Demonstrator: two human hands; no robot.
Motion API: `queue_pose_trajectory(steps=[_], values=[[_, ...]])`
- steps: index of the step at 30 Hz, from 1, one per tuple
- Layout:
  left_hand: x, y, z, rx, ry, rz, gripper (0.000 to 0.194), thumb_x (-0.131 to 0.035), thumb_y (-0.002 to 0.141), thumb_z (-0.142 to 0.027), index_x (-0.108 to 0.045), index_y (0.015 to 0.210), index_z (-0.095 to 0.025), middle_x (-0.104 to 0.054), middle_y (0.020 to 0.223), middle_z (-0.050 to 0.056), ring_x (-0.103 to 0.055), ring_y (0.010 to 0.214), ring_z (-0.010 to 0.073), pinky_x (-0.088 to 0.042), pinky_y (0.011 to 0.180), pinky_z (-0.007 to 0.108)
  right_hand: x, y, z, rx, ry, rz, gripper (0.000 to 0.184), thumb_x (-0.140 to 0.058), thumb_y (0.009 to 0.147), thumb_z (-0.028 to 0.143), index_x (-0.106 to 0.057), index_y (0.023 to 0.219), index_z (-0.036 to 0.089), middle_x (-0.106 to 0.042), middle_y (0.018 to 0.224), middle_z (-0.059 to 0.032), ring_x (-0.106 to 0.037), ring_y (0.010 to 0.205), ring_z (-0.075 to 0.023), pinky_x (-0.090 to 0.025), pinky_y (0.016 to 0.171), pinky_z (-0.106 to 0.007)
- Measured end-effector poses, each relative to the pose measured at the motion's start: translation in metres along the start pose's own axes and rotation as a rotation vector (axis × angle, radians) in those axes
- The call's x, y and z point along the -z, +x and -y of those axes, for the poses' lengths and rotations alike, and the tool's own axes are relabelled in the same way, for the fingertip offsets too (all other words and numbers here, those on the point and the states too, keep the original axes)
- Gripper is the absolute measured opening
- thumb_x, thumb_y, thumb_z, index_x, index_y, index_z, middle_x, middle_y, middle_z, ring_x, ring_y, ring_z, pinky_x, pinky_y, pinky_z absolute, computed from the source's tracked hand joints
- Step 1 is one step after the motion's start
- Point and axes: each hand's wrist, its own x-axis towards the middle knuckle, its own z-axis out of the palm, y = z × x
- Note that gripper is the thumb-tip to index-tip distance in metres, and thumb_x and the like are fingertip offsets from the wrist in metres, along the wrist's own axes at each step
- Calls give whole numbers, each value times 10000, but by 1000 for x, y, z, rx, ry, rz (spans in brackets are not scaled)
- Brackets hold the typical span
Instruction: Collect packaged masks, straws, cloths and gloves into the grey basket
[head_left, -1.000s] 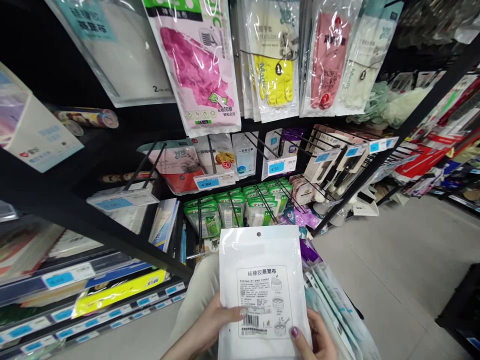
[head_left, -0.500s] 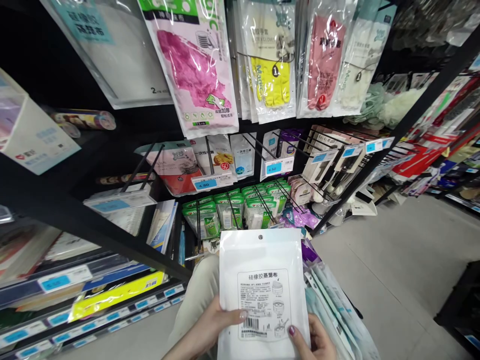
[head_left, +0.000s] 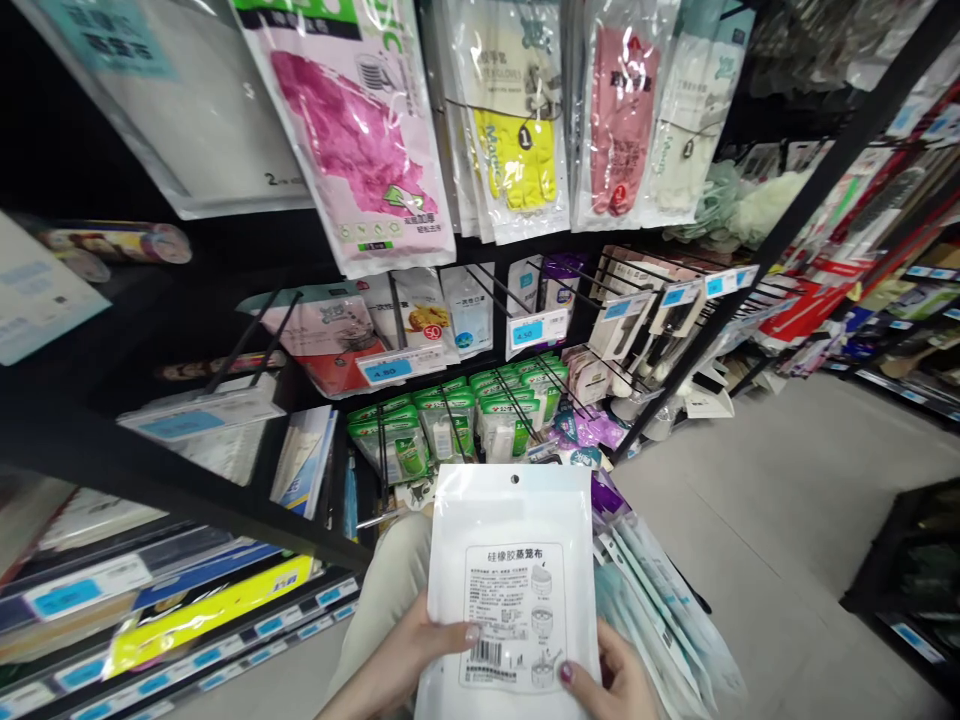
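Note:
Between both hands I hold a flat white packet, its printed back with a barcode and small steamer drawings facing me. A round hang hole shows near its top edge. My left hand grips the lower left side, thumb lying across the front by the barcode. On the lower right, my right hand pinches the edge with its thumb on the front; the other fingers are partly behind the packet. Just right of it, several pale teal packets stand in a row, low down by my leg.
A black rack ahead holds hanging packets: a pink cloth packet, yellow gloves and red gloves. Bare metal hooks with price tags jut toward me. Green packs hang below. Grey floor lies at right, beside a black stand.
The view has shifted slightly, so the rack appears farther left. The packet stays in both hands with the same grip and has moved little in the picture.

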Motion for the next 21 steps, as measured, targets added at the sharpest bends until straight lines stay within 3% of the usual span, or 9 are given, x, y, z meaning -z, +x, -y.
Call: queue_pose_trajectory(steps=[4,7,9,12,14,15,18,21], values=[[6,3,4,55,131,62,735,-792,605,-433,-567,1249,-158,-629,1225,158,-556,1134,359,-391,1010,487,4,0,2,-21,-29,174,550,-747,537,590,-718,899,177,-731,835,-78,-664,794,-267,-513,735,-355],[16,14,12,40,357,134,690,-684,676,-547,-584,1231,-150,-635,1213,161,-574,1108,347,-413,987,473,32,6,11,33,-342,133,450,-645,698,556,-718,878,150,-726,815,-89,-658,780,-265,-506,684,-322],[31,25,23,-47,652,93,626,-589,756,-520,-543,1279,-179,-613,1251,145,-535,1171,326,-391,1010,467,64,10,17,134,-616,26,408,-560,777,529,-713,866,162,-719,765,-83,-653,700,-245,-492,651,-304],[67,41,48,-177,1343,-244,565,-530,787,-328,-489,1330,-177,-490,1387,140,-352,1326,343,-258,1077,541,125,15,19,223,-977,-244,397,-476,798,513,-699,899,200,-716,728,-88,-660,648,-257,-475,612,-306],[95,48,70,-175,1734,-509,574,-505,784,-234,-463,1346,-123,-375,1453,200,-228,1366,418,-207,1039,644,163,16,13,164,-1177,-370,390,-439,791,490,-688,909,214,-713,703,-102,-670,659,-289,-460,578,-316],[108,51,82,-168,1855,-581,579,-487,799,-216,-431,1363,-96,-332,1468,225,-222,1367,423,-223,1031,639,179,17,8,115,-1256,-399,382,-423,791,479,-682,903,223,-709,684,-102,-671,656,-299,-450,563,-320],[138,55,115,-107,2003,-687,589,-468,837,-293,-409,1360,-27,-341,1437,291,-308,1328,426,-327,990,573,213,17,-10,-7,-1392,-388,348,-388,809,438,-663,901,246,-710,674,-91,-673,661,-300,-430,545,-318],[149,55,134,-198,2064,-732,568,-401,860,-312,-410,1365,-51,-302,1466,271,-273,1352,402,-282,1022,572,226,19,-31,-50,-1417,-342,327,-381,825,401,-654,918,246,-721,704,-90,-680,685,-292,-435,551,-314]])
